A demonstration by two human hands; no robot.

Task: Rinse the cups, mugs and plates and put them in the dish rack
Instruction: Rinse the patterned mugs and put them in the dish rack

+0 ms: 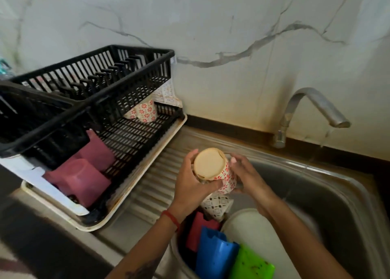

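Note:
A white mug with red flowers (226, 178) is held upside down over the sink's left edge, its pale base facing me. My left hand (192, 184) grips its left side and my right hand (247, 173) holds its right side. The black two-tier dish rack (130, 72) stands to the left on a cream tray. On its lower tier lie two pink cups (82, 177) and another red-flowered mug (145, 111). Below my hands, a black-patterned white mug (217, 205), a red cup (198, 230), a blue cup (213, 255), a green item (251, 264) and a white plate (253, 228) sit in the sink.
The steel sink basin (329, 194) fills the right side. The tap (312, 105) at the back right drips water. A ribbed steel drainboard (156, 173) lies between rack and basin. The marble-patterned wall (211, 25) stands behind.

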